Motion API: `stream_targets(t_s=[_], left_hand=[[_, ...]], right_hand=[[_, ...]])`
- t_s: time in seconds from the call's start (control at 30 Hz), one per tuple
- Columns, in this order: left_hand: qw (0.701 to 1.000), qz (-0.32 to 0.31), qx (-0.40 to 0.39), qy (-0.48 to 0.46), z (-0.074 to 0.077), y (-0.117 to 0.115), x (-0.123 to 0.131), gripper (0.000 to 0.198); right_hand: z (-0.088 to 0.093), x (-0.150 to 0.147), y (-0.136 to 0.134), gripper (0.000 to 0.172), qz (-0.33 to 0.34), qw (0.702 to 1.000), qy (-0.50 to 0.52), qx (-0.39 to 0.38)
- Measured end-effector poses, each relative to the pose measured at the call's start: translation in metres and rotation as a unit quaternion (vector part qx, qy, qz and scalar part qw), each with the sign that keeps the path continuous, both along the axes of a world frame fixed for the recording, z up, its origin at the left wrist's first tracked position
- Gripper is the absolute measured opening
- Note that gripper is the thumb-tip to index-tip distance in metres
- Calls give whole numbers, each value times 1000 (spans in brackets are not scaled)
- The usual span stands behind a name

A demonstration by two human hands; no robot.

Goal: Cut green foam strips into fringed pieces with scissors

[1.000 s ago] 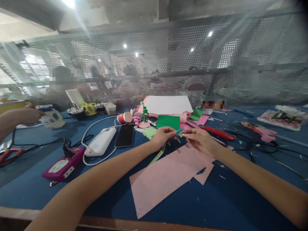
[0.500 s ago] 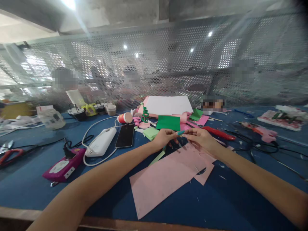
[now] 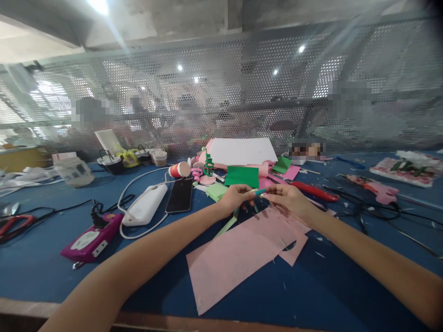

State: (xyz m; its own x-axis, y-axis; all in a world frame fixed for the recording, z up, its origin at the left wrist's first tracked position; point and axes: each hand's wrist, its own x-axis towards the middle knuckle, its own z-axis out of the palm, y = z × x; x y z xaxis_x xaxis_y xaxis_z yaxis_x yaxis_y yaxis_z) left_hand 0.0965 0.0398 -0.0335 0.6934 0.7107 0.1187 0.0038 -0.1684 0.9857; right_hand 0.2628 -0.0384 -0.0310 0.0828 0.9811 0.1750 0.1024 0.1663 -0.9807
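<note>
Stick (image 3: pixel 259 191): one; left hand (image 3: pixel 235 197), right hand (image 3: pixel 289 201).

Your teal stick (image 3: pixel 259 191) is short and thin. It lies almost level, pinched at one end by your left hand (image 3: pixel 235 198) and at the other by your right hand (image 3: pixel 289 200). A pale green paper strip (image 3: pixel 226 226) trails down-left from under your left hand, and its lower end rests beside the pink sheet (image 3: pixel 235 258).
</note>
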Motion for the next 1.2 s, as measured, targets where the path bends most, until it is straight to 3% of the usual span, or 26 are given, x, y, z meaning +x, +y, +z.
stream_targets(t_s=[0.53,0.73,0.97,1.2], left_hand=[[999,-1,-38,-30,1,-1,1,39],[994,-27,-96,-41,3,-1,1,43],[995,-38,-78,-39,9,-2,0,43],[994,-28,-83,-60,3,-4,2,37]], right_hand=[[0,-3,-2,34,21,993,104,-44],[7,-4,-6,31,39,989,128,-56],[15,-7,-10,32,36,983,167,-69],[16,-8,-11,23,43,981,171,-77]])
